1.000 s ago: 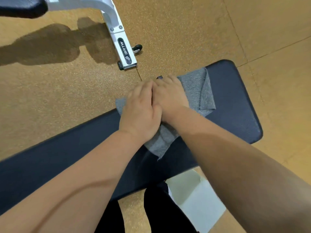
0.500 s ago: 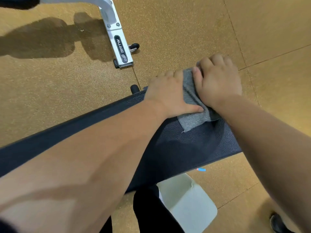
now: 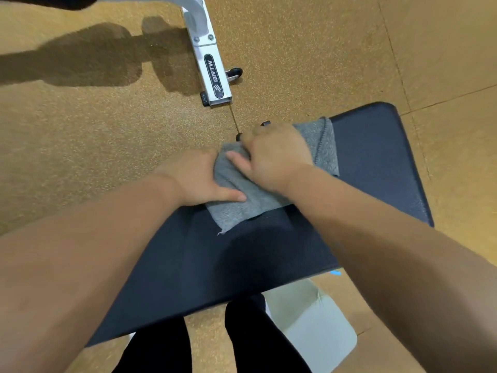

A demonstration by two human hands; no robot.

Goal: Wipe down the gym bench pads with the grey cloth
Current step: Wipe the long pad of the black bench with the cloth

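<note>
Head view: at frame centre, the nubby grey cloth (image 3: 271, 195) is pressed onto the smooth, rounded dark padded surface (image 3: 376, 162) by the left hand (image 3: 196, 179), flat and spread, and the right hand (image 3: 274, 154), its fingers curled over the fabric.

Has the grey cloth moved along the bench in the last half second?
Yes. The cloth slid back from the pad's rounded end toward the middle, leaving dark pad bare beyond it.
</note>
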